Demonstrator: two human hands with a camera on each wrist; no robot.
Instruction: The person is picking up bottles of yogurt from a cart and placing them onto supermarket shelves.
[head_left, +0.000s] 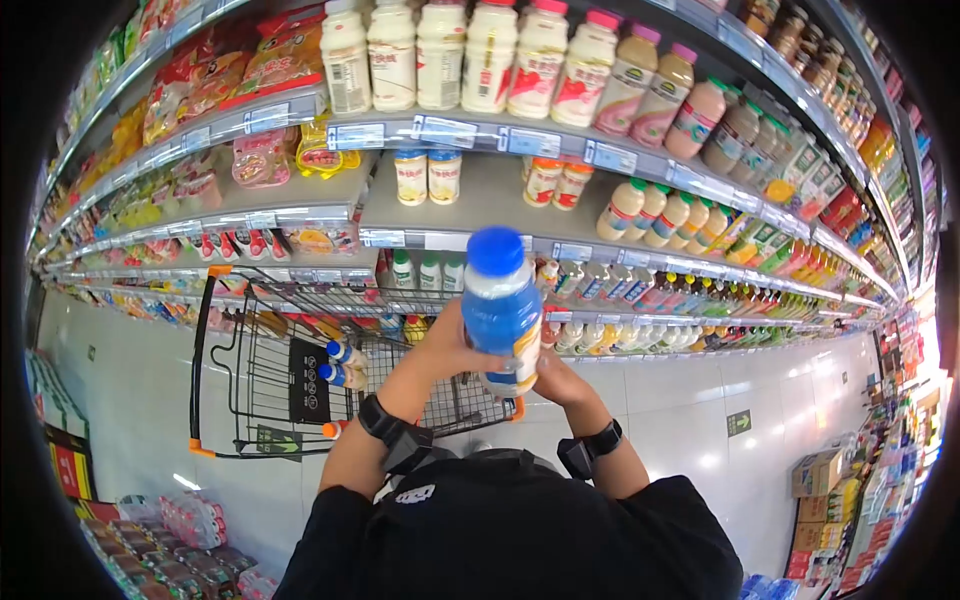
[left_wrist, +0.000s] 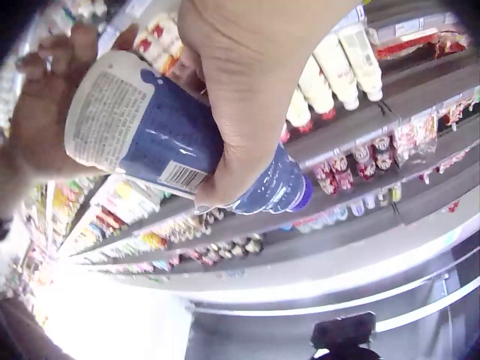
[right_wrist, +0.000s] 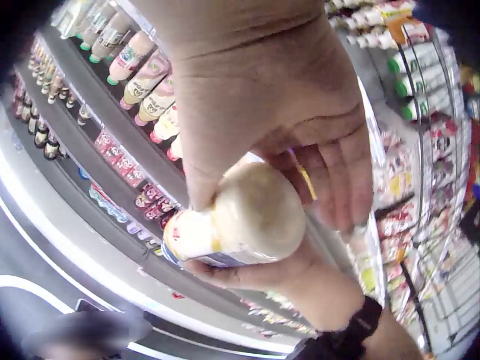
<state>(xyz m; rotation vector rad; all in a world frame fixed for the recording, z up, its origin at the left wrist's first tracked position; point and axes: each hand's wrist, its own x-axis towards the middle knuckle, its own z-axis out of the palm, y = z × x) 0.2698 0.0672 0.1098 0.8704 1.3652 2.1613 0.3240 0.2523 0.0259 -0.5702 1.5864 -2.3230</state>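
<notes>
The round blue plastic bottle with a blue cap and white-based label points cap up, base down, its long axis near upright, in front of the shelves. My left hand wraps its middle, thumb across the label, fingers round the far side. My right hand is beside its base, fingers straight and slightly apart.

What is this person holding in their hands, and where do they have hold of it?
A blue-and-white plastic bottle with a blue cap. The left hand grips its middle; the right hand touches it near the base.
</notes>
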